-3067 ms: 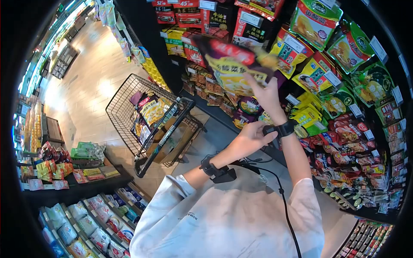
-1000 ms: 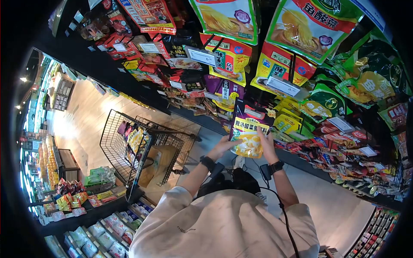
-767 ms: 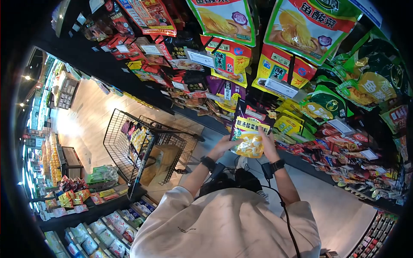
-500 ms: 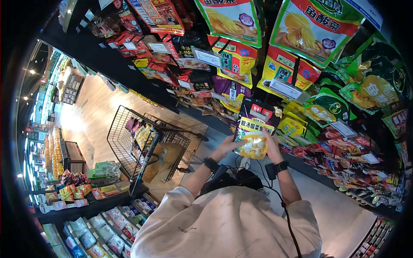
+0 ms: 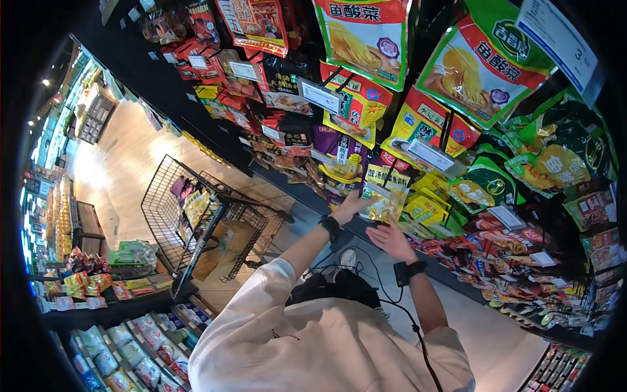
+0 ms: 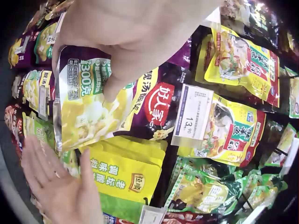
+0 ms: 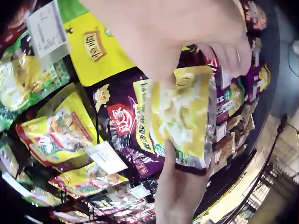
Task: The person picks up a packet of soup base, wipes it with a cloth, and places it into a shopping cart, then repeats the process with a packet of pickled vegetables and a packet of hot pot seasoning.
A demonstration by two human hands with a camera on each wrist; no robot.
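A purple-and-yellow pouch of pickled-fish seasoning (image 5: 386,204) is up at the hanging rack, its top among the hooked packets. My left hand (image 5: 349,208) grips its edge; in the left wrist view the thumb lies across the front of the pouch (image 6: 88,109), with the other fingers hidden behind. My right hand (image 5: 392,242) is open just below the pouch, fingers spread, as the left wrist view also shows. A price tag (image 6: 192,114) reading 13.90 overlaps the pouch's top end in that view.
Yellow pouches (image 5: 428,206) hang right beside it, with larger green-edged packets (image 5: 366,39) above. A wire shopping cart (image 5: 160,215) holding similar pouches and a brown paper bag (image 5: 225,245) stands to the left. Low shelves of packets (image 5: 150,340) lie at lower left.
The pouch was held by both hands in front of the body. It has gone forward and up to the rack in my left hand, and my right hand has let go of it.
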